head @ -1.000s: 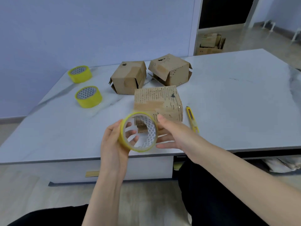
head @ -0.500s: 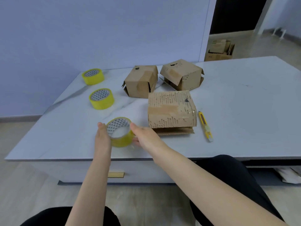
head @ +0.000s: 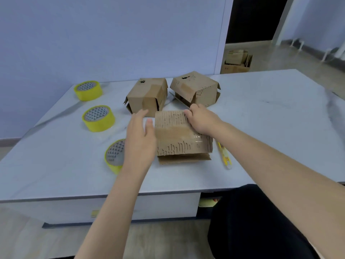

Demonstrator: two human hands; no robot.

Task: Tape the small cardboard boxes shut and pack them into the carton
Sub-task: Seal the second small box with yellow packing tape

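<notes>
Where the near box (head: 183, 135) sat: at the middle of the tabletop (head: 270, 128), close to its front edge, with two more small boxes (head: 147, 96) (head: 196, 88) behind it at 11 and 1 o'clock.
Right hand (head: 202, 120): fingers were curled over the box's far top edge at about 1 o'clock, gripping it.
Left hand (head: 140, 135): fingers were straight and spread beside the box's 9 o'clock face, holding nothing; the thumb looked to be at the wall, though contact could not be told for sure.
Handling: it was probably light and empty. The corrugated card was stiff along edges and corners, but the walls would give under a squeeze. The outer ply was torn to bare ribs, so it was rough and grippy, while the glossy tape band across the top would be slick.
Where to hold: palms on the opposite 9 and 3 o'clock faces, near the corners, and not on the loose flap.
Facing: the top was up, and a bottom flap jutted out toward 6 o'clock, unsealed.
Long axis: the box was nearly square, slightly wider from 9 to 3 o'clock, and the tape band ran the same way.
Nearby: a tape roll (head: 113, 156) lay at 8 o'clock, partly behind the left wrist, and a yellow knife (head: 225, 156) lay at 4 o'clock.
</notes>
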